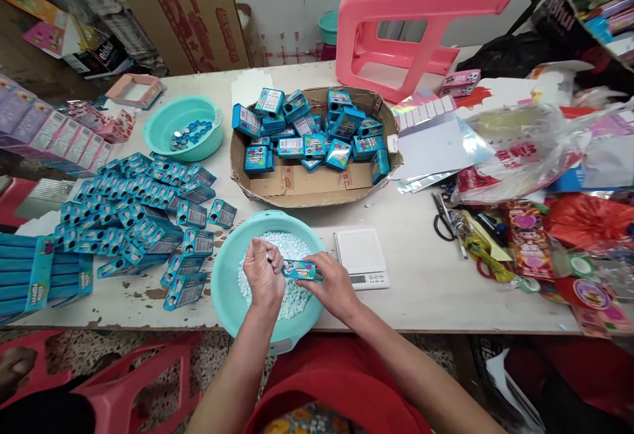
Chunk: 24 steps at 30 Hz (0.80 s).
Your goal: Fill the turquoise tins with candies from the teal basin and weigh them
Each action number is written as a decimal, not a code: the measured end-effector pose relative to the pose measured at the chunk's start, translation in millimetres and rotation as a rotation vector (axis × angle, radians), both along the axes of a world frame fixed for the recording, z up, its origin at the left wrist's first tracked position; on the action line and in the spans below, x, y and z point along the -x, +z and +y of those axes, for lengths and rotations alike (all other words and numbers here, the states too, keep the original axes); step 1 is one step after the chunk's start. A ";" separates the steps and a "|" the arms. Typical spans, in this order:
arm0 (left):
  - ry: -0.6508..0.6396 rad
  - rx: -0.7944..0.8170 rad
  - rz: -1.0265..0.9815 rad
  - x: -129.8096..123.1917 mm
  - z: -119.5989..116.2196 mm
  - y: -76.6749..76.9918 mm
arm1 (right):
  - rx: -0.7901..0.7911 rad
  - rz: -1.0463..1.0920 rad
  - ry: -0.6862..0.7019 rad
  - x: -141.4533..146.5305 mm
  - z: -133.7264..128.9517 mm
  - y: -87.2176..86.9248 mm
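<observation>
- over the near basin [225, 275], the right hand [333, 283] pinches a small blue box [299, 270] between thumb and fingers.
- at its left end, the left hand [264, 271] is curled closed, contents hidden, covering some pale pieces [296, 300].
- right of the basin, a white scale [360, 252]; farther right, scissors [442, 217] among clutter.
- beyond, a cardboard tray [317, 186].
- left, blue cartons [198, 242] crowd the table [430, 302].

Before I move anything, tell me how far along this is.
Apparently done: the blue boxes in the cardboard tray. In hand: one box in the right hand, the left hand closed at its end, above the basin of pale pieces. Apparently left: the holed boxes beside the basin.
</observation>
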<state>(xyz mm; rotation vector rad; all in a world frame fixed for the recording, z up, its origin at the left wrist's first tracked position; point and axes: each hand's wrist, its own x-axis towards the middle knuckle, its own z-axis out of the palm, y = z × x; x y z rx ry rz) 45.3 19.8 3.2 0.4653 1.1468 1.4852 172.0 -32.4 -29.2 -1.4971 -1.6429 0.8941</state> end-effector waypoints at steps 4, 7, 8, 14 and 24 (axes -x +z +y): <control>-0.186 0.086 0.258 30.8 -0.6 -21.5 | 0.048 0.176 -0.051 -19.3 -3.4 8.2; -0.519 0.165 0.810 63.2 -5.0 -47.5 | 0.066 0.275 -0.130 -46.1 -9.3 11.2; -0.588 0.181 0.957 71.5 -6.3 -53.2 | 0.062 0.283 -0.169 -56.3 -10.5 10.4; -0.500 0.005 1.136 49.6 33.0 -32.3 | 0.036 0.237 -0.386 -113.6 -4.1 -10.7; -0.826 -0.329 1.955 -124.5 282.3 -67.2 | 0.092 0.174 -0.393 -153.3 -11.4 -65.2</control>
